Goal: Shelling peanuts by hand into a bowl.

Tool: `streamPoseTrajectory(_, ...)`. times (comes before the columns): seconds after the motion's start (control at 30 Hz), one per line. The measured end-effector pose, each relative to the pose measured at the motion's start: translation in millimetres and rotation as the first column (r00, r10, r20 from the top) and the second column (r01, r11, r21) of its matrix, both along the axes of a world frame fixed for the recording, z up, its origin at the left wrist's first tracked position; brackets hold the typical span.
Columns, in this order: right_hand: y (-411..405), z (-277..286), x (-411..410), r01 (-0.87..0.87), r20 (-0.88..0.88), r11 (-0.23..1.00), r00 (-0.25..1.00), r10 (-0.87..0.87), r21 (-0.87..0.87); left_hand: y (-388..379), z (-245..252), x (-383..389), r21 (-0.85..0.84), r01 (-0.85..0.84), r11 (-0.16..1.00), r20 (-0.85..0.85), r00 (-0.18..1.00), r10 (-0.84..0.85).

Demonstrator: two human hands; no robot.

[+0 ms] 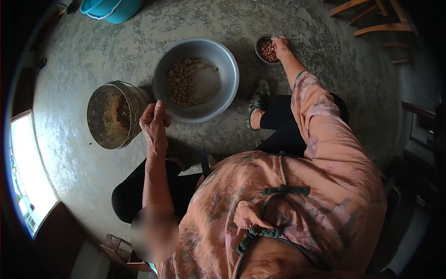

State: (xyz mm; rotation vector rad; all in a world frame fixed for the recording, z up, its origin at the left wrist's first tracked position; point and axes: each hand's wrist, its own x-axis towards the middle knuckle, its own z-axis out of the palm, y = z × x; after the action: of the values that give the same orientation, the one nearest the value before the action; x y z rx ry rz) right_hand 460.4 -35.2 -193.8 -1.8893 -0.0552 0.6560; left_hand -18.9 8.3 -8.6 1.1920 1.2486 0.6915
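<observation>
A grey metal basin (228, 80) holds unshelled peanuts (181, 82), mostly on its left side. My left hand (155, 117) is at the basin's lower left rim, thumb up and fingers curled. Whether anything is pinched in it, or whether it touches the rim, is unclear. Further right, a small metal bowl (257, 49) contains reddish shelled peanut kernels (267, 51). Over that bowl's right edge is my right hand (281, 47), its fingertips near the far rim. The palm is turned away, so its grip is hidden.
Left of the basin, a dirty bucket (101, 115) with a wire handle has dark bits at its bottom. A blue bucket (115, 10) stands at the far left. Wooden chair legs (379, 28) reach in from the upper right. My shoe (258, 101) rests between basin and bowl on the concrete floor (139, 55).
</observation>
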Motion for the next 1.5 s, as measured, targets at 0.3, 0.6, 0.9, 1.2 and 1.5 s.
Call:
streamPoseTrajectory(0.3,68,18,-114,-0.39,-0.077,0.848,0.893,0.443,0.36,17,-29,-34,-0.306,-0.197,0.931,0.232,0.934,0.273)
streamPoseTrajectory(0.6,119,134,-427,-0.725,-0.033,0.413,0.476,0.879,0.551,39,-51,-98,-0.477,-0.308,0.823,0.444,0.724,0.528)
streamPoseTrajectory(0.9,106,70,-401,-0.755,-0.065,0.357,0.388,0.919,0.55,42,-49,-112,-0.48,-0.548,0.685,0.351,0.596,0.722)
streamPoseTrajectory(1.2,66,-126,-271,-0.807,-0.076,0.515,0.556,0.828,-0.289,40,-55,-93,-0.51,-0.358,0.782,0.409,0.699,0.587)
streamPoseTrajectory(1.5,85,-97,-355,-0.869,0.051,0.388,0.392,0.919,-0.308,36,-54,-87,-0.524,-0.347,0.778,0.361,0.737,0.572)
